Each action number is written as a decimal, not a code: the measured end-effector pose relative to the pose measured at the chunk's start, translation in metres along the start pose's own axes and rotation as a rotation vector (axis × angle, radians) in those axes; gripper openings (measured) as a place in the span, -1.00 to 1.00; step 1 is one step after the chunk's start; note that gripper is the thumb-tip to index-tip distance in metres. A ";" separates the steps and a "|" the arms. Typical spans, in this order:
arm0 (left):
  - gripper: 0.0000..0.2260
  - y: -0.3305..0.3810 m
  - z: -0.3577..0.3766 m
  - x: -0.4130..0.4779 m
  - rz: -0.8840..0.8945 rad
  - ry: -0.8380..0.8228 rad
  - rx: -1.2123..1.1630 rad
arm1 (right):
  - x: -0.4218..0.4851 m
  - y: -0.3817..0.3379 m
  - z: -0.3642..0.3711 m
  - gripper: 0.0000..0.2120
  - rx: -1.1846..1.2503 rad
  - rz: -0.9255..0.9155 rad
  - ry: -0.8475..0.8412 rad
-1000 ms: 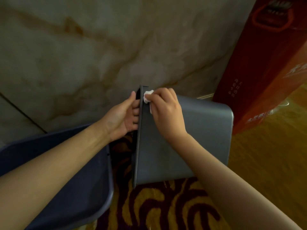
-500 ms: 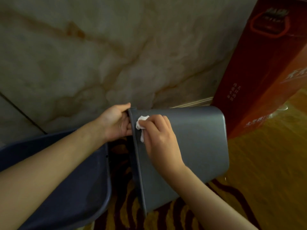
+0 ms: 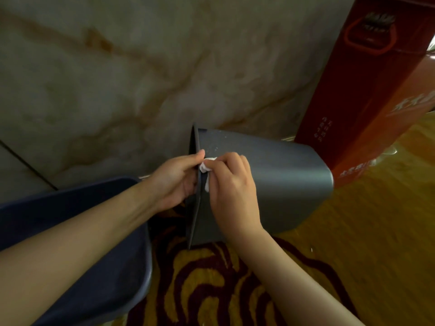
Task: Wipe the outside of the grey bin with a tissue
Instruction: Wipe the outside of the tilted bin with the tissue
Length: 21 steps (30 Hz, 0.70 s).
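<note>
The grey bin (image 3: pixel 282 182) lies tipped on its side above the carpet, its mouth turned left and its base to the right. My left hand (image 3: pixel 175 182) grips the rim at the mouth, thumb on the outer edge. My right hand (image 3: pixel 231 187) presses a crumpled white tissue (image 3: pixel 206 169) against the bin's outer wall just beside the rim. Pale specks show on the wall above the tissue. Most of the tissue is hidden under my fingers.
A dark blue bin (image 3: pixel 77 245) stands at the lower left, close to the grey bin's mouth. A marbled wall (image 3: pixel 141 74) is right behind. A tall red box (image 3: pixel 367 85) leans at the right. Patterned yellow and maroon carpet (image 3: pixel 211 285) covers the floor.
The grey bin has turned in my hands between frames, so another side faces up. My right hand with the tissue has slid along the wall near the rim.
</note>
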<state>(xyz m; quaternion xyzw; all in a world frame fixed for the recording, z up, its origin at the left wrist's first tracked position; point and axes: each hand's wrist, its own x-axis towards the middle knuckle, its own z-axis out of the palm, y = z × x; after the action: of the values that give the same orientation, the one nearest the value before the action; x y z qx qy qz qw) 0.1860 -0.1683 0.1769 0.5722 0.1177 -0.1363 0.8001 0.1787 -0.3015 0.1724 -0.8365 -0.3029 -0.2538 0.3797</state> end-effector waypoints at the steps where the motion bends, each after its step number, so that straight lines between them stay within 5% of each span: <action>1: -0.66 -0.002 -0.001 -0.001 -0.001 0.014 0.014 | 0.001 0.001 0.002 -0.83 -0.004 -0.008 -0.023; 8: -0.64 -0.016 -0.019 -0.005 -0.072 0.033 -0.066 | -0.003 0.026 0.005 -0.82 -0.160 0.068 -0.089; 21: -0.68 -0.019 -0.031 -0.010 -0.129 -0.131 -0.196 | 0.009 0.151 -0.066 -0.78 -0.360 0.628 0.125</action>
<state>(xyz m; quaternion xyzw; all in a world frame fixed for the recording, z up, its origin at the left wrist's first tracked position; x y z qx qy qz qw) 0.1694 -0.1436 0.1533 0.4725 0.1147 -0.2124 0.8476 0.2777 -0.4304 0.1434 -0.9250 0.0420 -0.2247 0.3035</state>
